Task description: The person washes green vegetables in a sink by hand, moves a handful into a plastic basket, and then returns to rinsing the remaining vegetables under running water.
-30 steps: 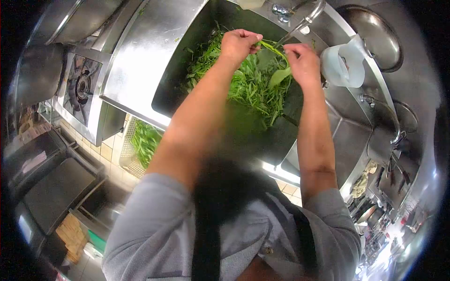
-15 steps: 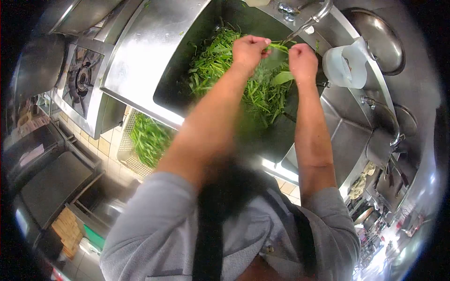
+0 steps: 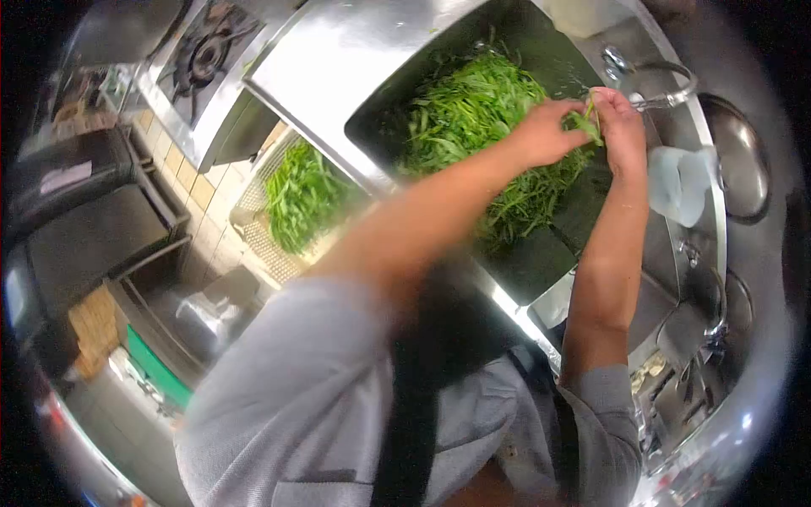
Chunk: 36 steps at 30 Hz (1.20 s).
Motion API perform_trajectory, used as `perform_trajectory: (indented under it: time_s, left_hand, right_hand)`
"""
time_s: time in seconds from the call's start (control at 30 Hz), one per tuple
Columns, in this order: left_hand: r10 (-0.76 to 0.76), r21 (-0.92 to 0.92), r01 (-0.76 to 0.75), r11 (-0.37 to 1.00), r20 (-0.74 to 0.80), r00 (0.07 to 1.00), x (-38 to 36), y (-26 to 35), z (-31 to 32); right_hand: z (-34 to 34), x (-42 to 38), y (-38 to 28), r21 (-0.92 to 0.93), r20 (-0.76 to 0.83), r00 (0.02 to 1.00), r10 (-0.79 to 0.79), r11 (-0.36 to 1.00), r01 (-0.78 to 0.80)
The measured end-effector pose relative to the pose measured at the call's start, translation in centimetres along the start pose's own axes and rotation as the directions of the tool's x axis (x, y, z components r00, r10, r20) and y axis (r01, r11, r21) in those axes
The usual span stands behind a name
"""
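Head view: in the upper right of the frame, the right hand (image 3: 623, 133) pinches a green sprig (image 3: 595, 127) above the sink (image 3: 537, 269); the left hand (image 3: 546, 133) curls its fingers around the same sprig, though whether they close firmly cannot be told. Leafy greens (image 3: 473, 106) lie heaped in the sink, upper centre. A slack pinch on damp leaves could let the sprig drop into that heap, and a careless swing toward the right edge could bump the faucet (image 3: 669, 101) or the translucent pitcher (image 3: 686, 190).
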State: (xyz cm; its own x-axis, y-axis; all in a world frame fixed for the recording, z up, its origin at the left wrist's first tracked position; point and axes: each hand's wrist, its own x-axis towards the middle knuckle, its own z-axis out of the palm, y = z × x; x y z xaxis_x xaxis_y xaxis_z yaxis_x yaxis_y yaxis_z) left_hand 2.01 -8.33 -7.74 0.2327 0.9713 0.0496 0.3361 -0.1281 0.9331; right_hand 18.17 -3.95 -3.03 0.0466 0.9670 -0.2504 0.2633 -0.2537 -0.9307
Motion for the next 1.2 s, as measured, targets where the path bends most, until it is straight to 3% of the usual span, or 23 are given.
perform_trajectory:
  time_s: [0.03,0.07,0.1,0.17,0.23,0.3,0.37,0.43,0.53,0.57,0.63,0.7,0.77,0.8,0.9,0.97,1.0,1.07,1.1,1.17,1.2]
  left_hand:
    - [-0.138,-0.257,0.161,0.953,0.107,0.985,0.2,1.3,-1.1]
    - [-0.229,-0.480,0.323,0.816,0.246,0.942,0.3,2.0,-1.9]
    - [-0.230,-0.484,0.321,0.814,0.238,0.944,0.4,1.0,-2.1]
    - [-0.041,-0.546,0.238,0.803,0.348,0.937,0.3,-1.5,-2.6]
    - [-0.046,-0.534,0.268,0.802,0.392,0.919,-0.9,-1.9,-4.9]
    - [-0.046,-0.519,0.295,0.802,0.438,0.898,-1.4,-2.4,-6.6]
    - [-0.239,-0.062,0.271,0.961,0.314,0.919,-1.7,-2.8,-7.4]
    - [-0.250,-0.120,0.284,0.951,0.241,0.938,-2.2,-2.5,-7.1]
    - [-0.251,-0.350,0.242,0.905,0.019,0.968,-3.4,-3.2,-6.9]
    - [-0.279,-0.337,0.262,0.904,-0.003,0.960,-4.3,-3.7,-8.1]
    - [-0.244,-0.431,0.217,0.876,-0.006,0.970,-6.6,-4.1,-11.0]
    - [-0.344,-0.502,0.278,0.819,-0.041,0.938,-9.5,-3.2,-15.8]
    - [-0.538,-0.632,0.368,0.682,-0.092,0.838,-13.0,-1.5,-21.3]
    - [-0.657,-0.609,0.443,0.658,-0.176,0.733,-14.6,-1.2,-23.7]
    - [-0.689,-0.501,0.478,0.721,-0.444,0.573,-20.6,-5.0,-29.4]
    - [-0.705,-0.385,0.607,0.696,-0.530,0.472,-24.5,-10.1,-31.4]
    - [-0.732,-0.426,0.608,0.671,-0.514,0.448,-26.9,-14.8,-32.1]
    - [-0.758,-0.039,0.835,0.549,-0.445,0.477,-29.7,-19.4,-31.3]
    - [-0.759,-0.039,0.831,0.555,-0.433,0.487,-30.9,-21.9,-31.2]
    - [-0.801,0.410,0.832,0.375,-0.309,0.513,-31.3,-26.1,-31.1]
    - [-0.740,0.083,0.910,0.407,-0.554,0.381,-25.8,-17.2,-29.5]
  right_hand:
    - [0.5,0.5,0.3,0.000,0.018,1.000,-0.004,1.000,0.004]
    - [1.2,0.4,-0.4,-0.022,0.062,0.998,-0.007,1.000,0.008]
    - [1.6,0.3,-1.0,-0.046,0.101,0.995,-0.008,0.999,0.013]
    - [2.3,0.6,-1.0,-0.025,0.138,0.990,-0.015,1.000,0.019]
    - [3.0,0.4,-1.5,-0.199,0.251,0.967,-0.036,0.976,0.088]
    - [3.8,0.7,-1.2,-0.235,0.320,0.942,-0.098,0.955,0.180]
    - [4.8,0.1,-1.4,-0.228,0.379,0.925,0.002,0.969,0.091]
    - [5.9,-0.1,-1.4,-0.209,0.406,0.914,0.027,0.976,0.063]
    - [8.1,-0.7,-0.9,0.004,0.383,0.923,0.036,0.999,-0.041]
    - [8.2,-0.7,-0.9,0.076,0.427,0.901,0.076,0.990,-0.119]
    - [8.3,-0.7,-0.7,-0.002,0.364,0.930,0.060,0.998,-0.064]
    - [7.1,0.2,1.5,-0.011,0.343,0.934,0.104,0.994,-0.107]
    - [6.1,0.6,3.6,-0.028,0.310,0.939,0.151,0.988,-0.149]
    - [5.7,0.4,4.4,-0.060,0.254,0.941,0.224,0.975,-0.216]
    - [3.5,1.2,8.9,-0.091,0.185,0.927,0.326,0.945,-0.314]
    - [2.4,1.3,10.8,-0.050,0.172,0.893,0.415,0.909,-0.413]
    - [2.2,1.5,11.2,-0.021,0.161,0.881,0.445,0.894,-0.447]
    - [2.3,2.3,11.7,0.018,0.122,0.878,0.463,0.883,-0.469]
    - [2.5,2.8,12.0,0.059,0.100,0.870,0.483,0.870,-0.490]
    - [3.1,3.9,12.4,0.065,0.087,0.879,0.468,0.878,-0.474]
    - [3.3,4.7,12.9,0.050,0.082,0.883,0.463,0.883,-0.468]
